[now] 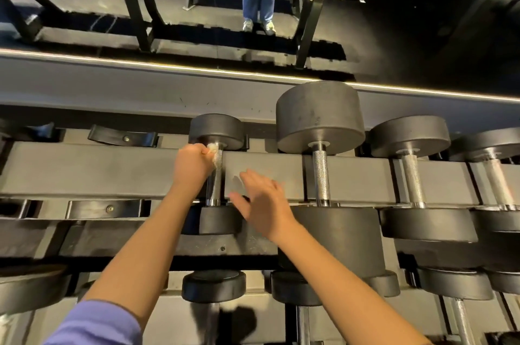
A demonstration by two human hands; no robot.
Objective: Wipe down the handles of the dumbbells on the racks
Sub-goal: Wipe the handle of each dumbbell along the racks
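Dumbbells sit in a row on the top shelf of the rack (84, 173), each one lying across two gray bars. My left hand (192, 164) is closed tight around a small white cloth (213, 148), and it presses the cloth on the far end of the shiny handle (214, 184) of the small dumbbell (216, 131). That dumbbell is the first one in the row, with bare black cradles (122, 135) to its left. My right hand (263, 201) is wide open, fingers spread, and holds nothing. It is just to the right of that handle, above the gray bar. It looks blurry. A much bigger dumbbell (319, 117) sits next on the right, then two more. More dumbbells rest on the shelf below. A mirror (394, 21) behind the rack shows jeans and white shoes.
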